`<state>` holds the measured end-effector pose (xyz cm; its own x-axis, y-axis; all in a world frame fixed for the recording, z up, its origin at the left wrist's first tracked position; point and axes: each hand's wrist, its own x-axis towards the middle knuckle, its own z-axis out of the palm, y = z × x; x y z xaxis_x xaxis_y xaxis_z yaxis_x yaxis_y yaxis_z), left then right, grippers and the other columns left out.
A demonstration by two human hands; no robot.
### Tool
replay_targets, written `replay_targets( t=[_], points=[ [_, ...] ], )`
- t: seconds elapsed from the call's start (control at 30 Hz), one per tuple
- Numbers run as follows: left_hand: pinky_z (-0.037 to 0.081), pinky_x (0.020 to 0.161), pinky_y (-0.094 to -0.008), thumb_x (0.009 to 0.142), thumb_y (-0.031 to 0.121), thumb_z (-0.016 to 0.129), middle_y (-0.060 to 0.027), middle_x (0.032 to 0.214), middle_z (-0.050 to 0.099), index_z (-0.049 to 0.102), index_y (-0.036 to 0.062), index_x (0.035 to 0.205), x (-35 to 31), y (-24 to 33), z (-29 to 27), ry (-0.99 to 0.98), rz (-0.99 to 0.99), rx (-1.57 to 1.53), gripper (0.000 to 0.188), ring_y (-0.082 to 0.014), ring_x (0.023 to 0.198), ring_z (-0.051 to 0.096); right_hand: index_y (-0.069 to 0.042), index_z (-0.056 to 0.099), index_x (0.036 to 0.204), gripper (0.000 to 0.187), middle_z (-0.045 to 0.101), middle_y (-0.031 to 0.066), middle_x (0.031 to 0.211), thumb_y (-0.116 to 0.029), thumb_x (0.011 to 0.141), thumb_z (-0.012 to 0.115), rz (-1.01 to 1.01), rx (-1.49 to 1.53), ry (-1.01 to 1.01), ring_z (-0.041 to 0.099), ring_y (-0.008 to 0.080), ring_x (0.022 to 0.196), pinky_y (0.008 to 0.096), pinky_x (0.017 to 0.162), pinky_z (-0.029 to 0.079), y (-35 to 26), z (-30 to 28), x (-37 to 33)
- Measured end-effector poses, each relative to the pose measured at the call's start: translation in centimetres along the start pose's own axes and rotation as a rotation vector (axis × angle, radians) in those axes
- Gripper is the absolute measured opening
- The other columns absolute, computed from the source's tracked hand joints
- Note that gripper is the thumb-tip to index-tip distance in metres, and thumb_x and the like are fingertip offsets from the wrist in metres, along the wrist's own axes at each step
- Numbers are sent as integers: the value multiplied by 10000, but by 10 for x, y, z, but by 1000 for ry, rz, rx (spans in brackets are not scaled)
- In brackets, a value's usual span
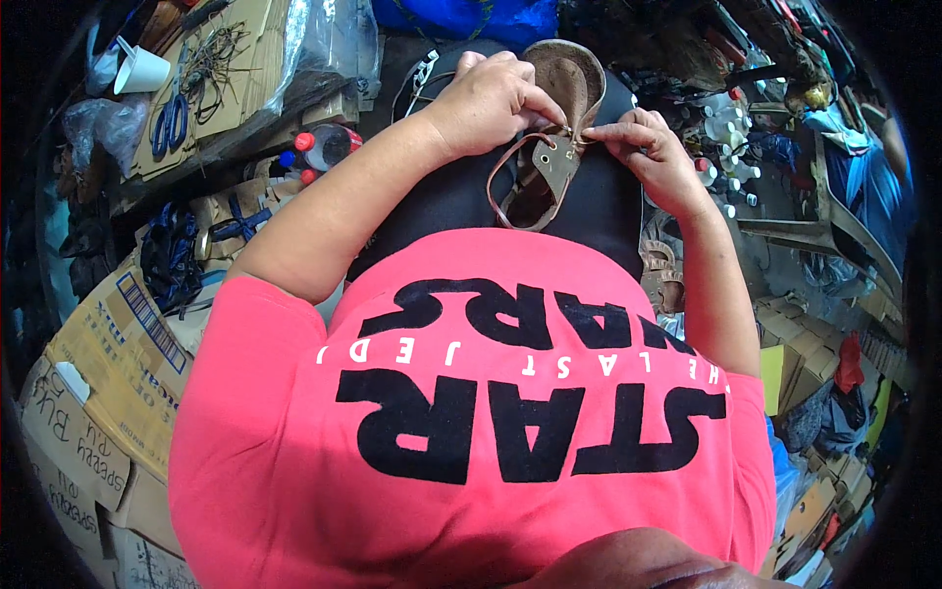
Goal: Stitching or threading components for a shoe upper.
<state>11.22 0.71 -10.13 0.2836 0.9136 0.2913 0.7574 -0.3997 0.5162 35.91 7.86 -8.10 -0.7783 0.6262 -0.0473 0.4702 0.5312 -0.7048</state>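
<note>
A brown leather shoe (559, 182) with metal eyelets lies across my lap, its light tan sole part (564, 74) pointing away from me. A thin brown leather shoelace (497, 187) runs from the eyelets and loops out at the shoe's left side. At the shoe's middle, my left hand (489, 103) is closed, thumb and fingertips pinching the lace near the eyelets. Just to the right, my right hand (653, 152) pinches with thumb and forefinger what looks like the lace at the shoe's edge. The exact grip between the fingertips is small and partly hidden.
Blue-handled scissors (170, 126) and a white cup (142, 71) rest on cardboard at the far left. A red-capped bottle (329, 147) stands beside my left forearm. Several small white bottles (724, 128) are at the right. Cardboard boxes (118, 363) lie at the near left.
</note>
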Motion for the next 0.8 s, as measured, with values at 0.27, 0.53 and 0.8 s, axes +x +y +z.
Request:
replay_targets(
  t=[0.27, 0.53, 0.8],
  points=[
    [390, 783, -366, 731, 163, 713, 18, 735, 564, 737, 228, 829, 32, -13, 4, -162, 131, -124, 120, -201, 826, 565, -180, 728, 1024, 317, 536, 27, 746, -17, 772, 625, -8, 17, -86, 503, 185, 803, 286, 794, 410, 8, -3, 11],
    [330, 859, -389, 746, 228, 717, 59, 846, 652, 736, 269, 937, 2, 12, -18, -223, -178, -1, 196, -179, 949, 544, -171, 722, 1024, 290, 633, 43, 779, -83, 748, 702, -26, -29, 70, 544, 204, 791, 317, 768, 446, -14, 5, -7],
    [276, 866, -382, 748, 235, 712, 40, 844, 698, 709, 229, 903, 9, 17, 1, -214, -343, 2, 156, -157, 850, 621, -105, 694, 1049, 276, 663, 41, 889, -84, 775, 709, 45, -39, 156, 538, 164, 851, 291, 808, 434, -18, 20, -8]
  ],
)
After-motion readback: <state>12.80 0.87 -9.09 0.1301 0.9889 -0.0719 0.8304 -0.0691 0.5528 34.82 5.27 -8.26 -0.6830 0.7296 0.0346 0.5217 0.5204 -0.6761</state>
